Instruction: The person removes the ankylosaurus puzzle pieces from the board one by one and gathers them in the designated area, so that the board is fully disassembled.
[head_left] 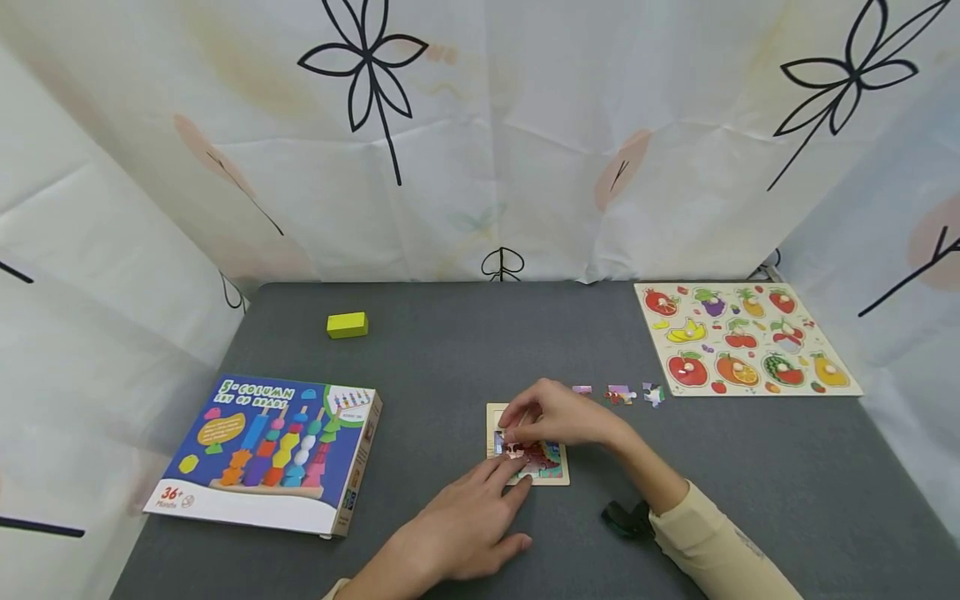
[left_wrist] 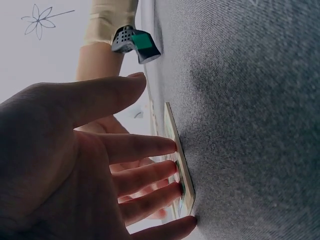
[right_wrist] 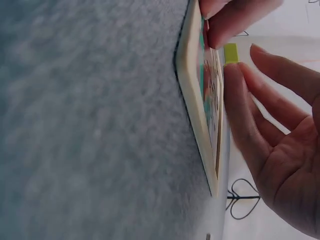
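Note:
A small wooden jigsaw puzzle (head_left: pixel 553 480) with a pale frame and coloured picture pieces lies flat in front of me. My left hand (head_left: pixel 468 521) reaches in from the lower left, its straight fingertips resting on the puzzle's near left part. In the left wrist view those fingers (left_wrist: pixel 145 177) spread along the frame's edge. My right hand (head_left: pixel 566 415) bends over the puzzle's far left area, thumb and fingers low at the pieces. The right wrist view shows its thumb (right_wrist: pixel 237 100) close by the frame with no piece visible in the hand.
Three loose jigsaw pieces (head_left: pixel 619 395) lie in a row to the right beyond the puzzle. A fruit peg board (head_left: pixel 750 337) sits at the back right. At left lies a blue toy box (head_left: pixel 262 450); a yellow-green block (head_left: pixel 347 325) is behind it. Patterned cloth (head_left: pixel 555 125) surrounds the table.

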